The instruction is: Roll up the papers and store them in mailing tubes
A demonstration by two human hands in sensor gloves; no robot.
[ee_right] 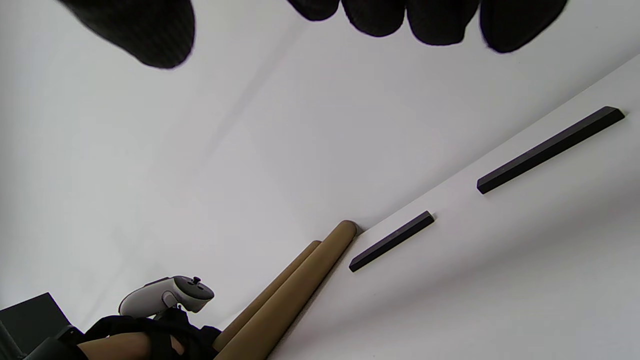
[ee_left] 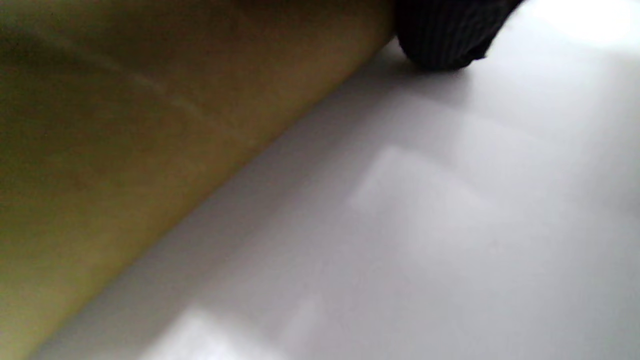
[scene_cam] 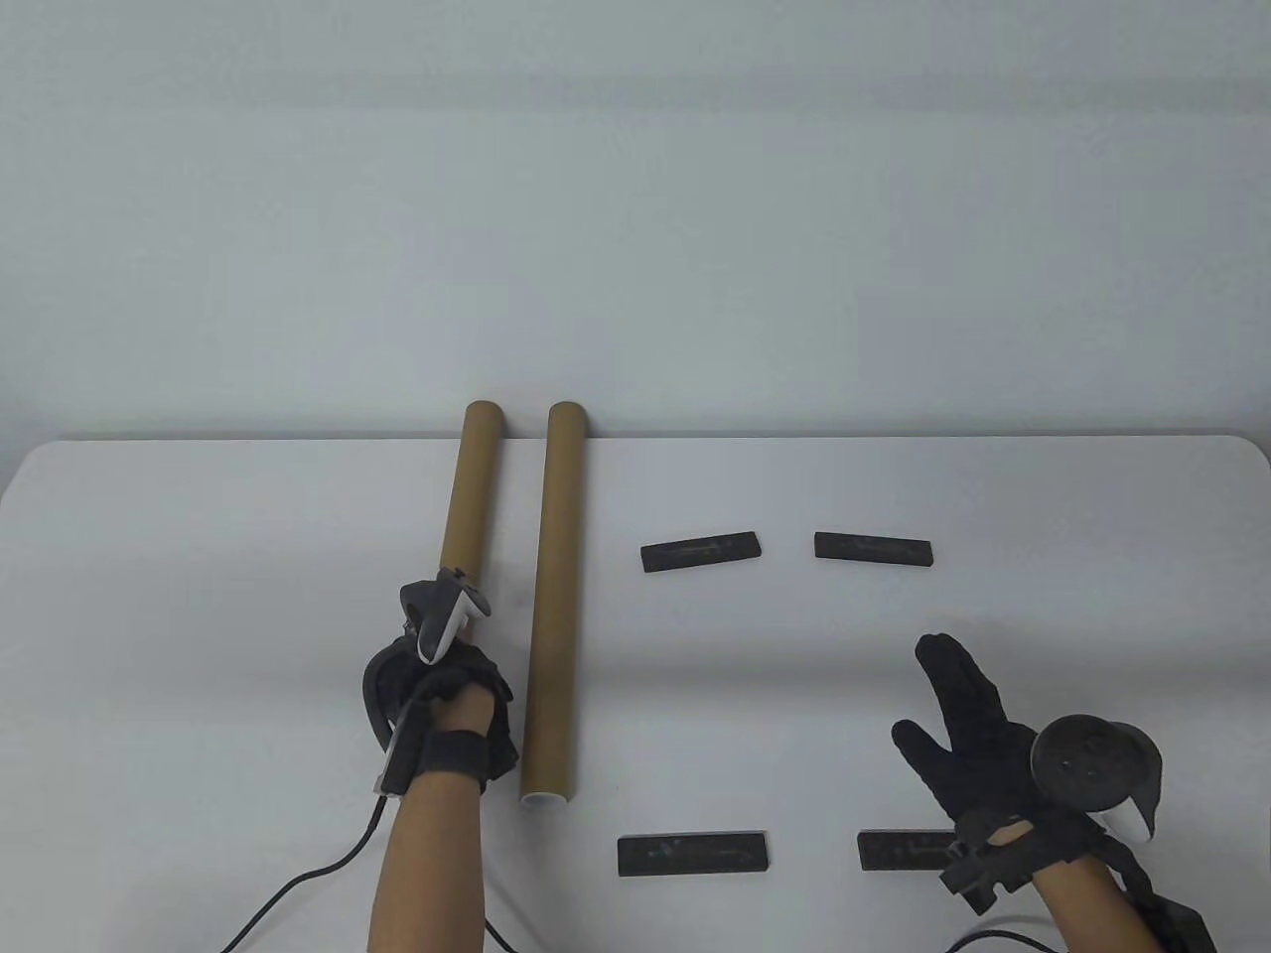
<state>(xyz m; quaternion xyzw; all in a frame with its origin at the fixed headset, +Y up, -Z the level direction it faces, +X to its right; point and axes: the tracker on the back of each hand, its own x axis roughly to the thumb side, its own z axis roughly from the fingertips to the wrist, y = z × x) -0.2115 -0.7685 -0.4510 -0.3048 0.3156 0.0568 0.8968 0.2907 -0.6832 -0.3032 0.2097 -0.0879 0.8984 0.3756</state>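
Observation:
Two brown mailing tubes lie side by side, running away from me. My left hand (scene_cam: 442,685) lies over the near end of the left tube (scene_cam: 469,496) and grips it. In the left wrist view that tube (ee_left: 125,150) fills the left side and one fingertip (ee_left: 445,35) reaches down beside it to the table. The right tube (scene_cam: 554,596) lies free, with white showing at its near end (scene_cam: 544,797). My right hand (scene_cam: 928,695) is open with fingers spread above the table, holding nothing. No flat paper is in view.
Four black bars lie on the white table (scene_cam: 199,596): two further back (scene_cam: 701,552) (scene_cam: 873,549) and two near me (scene_cam: 693,855) (scene_cam: 899,851), the last partly under my right wrist. Glove cables trail off the front edge.

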